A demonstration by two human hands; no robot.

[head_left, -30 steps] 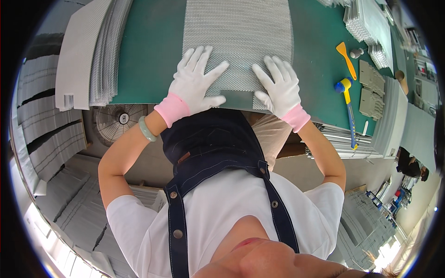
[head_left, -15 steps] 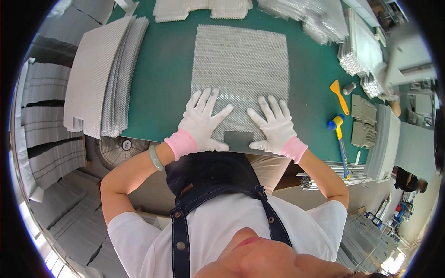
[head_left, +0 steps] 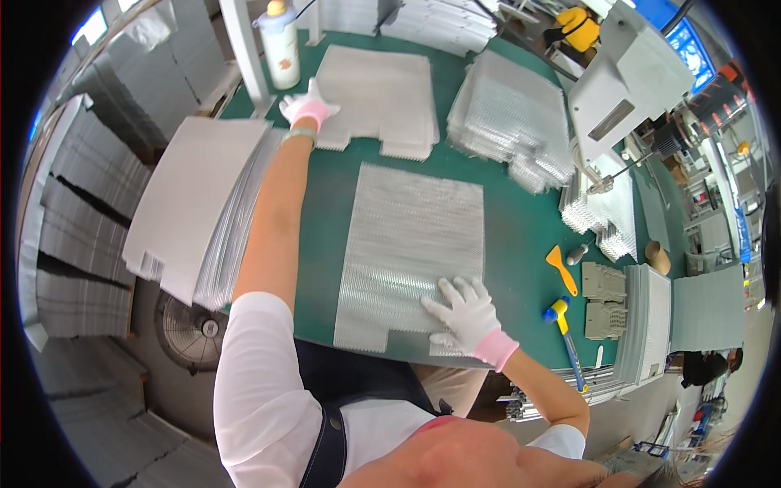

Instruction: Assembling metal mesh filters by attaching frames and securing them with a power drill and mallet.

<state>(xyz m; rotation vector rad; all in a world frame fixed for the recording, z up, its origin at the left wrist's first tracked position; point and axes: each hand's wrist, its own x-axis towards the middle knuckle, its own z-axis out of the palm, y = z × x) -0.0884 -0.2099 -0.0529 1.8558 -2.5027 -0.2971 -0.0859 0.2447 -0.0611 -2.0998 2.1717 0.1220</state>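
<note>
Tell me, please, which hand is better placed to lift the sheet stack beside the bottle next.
Probably the left hand: it's at the edge of that sheet stack; the right hand rests on the mesh sheet.

Person w/ white, close-fitting gloves on L hand [head_left: 307, 106] & R hand [head_left: 466, 317], each ending in a stretchy pink cuff [head_left: 495, 350], plus a pale, smooth-looking bangle [head_left: 300, 135] just above the L cuff. Short-sleeved plain white tee [head_left: 264, 366] under a dk navy apron-type garment [head_left: 350, 376], w/ a wide shoulder strap [head_left: 325, 443] & round metal-looking snap [head_left: 335, 424]. Lt beige trousers [head_left: 455, 388], mostly hidden.
</note>
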